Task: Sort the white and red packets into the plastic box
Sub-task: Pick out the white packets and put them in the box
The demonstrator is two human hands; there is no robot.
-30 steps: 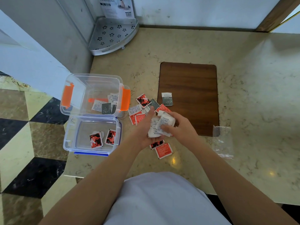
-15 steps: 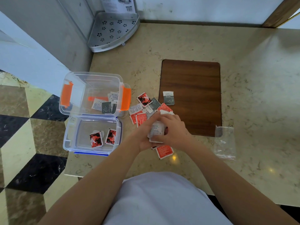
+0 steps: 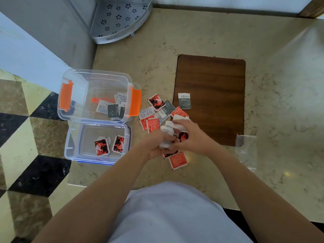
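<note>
Your two forearms reach forward from the near edge and meet over the beige marble countertop (image 3: 201, 37), wrists angled toward each other. Your left hand (image 3: 156, 146) has its fingers curled around a small stack of crumpled white paper packets (image 3: 167, 135); your right hand (image 3: 194, 137) curls over the same stack from the right, and a red-and-black packet (image 3: 183, 135) shows between its fingers. How the stack's long axis lies you cannot tell under the fingers.

Loose red and white square packets (image 3: 152, 123) lie scattered flat just left of and beyond your hands, and one red packet (image 3: 178, 161) lies near your wrists, slightly tilted. A grey-and-white packet (image 3: 184, 100) rests upright on the dark brown wooden board (image 3: 215, 81) to the right.

At the left, the clear plastic box with orange latches (image 3: 77, 95) holds white and grey packets. Touching its near side, the clear shallow blue-rimmed box (image 3: 82, 151) holds two red-and-black packets side by side.
</note>
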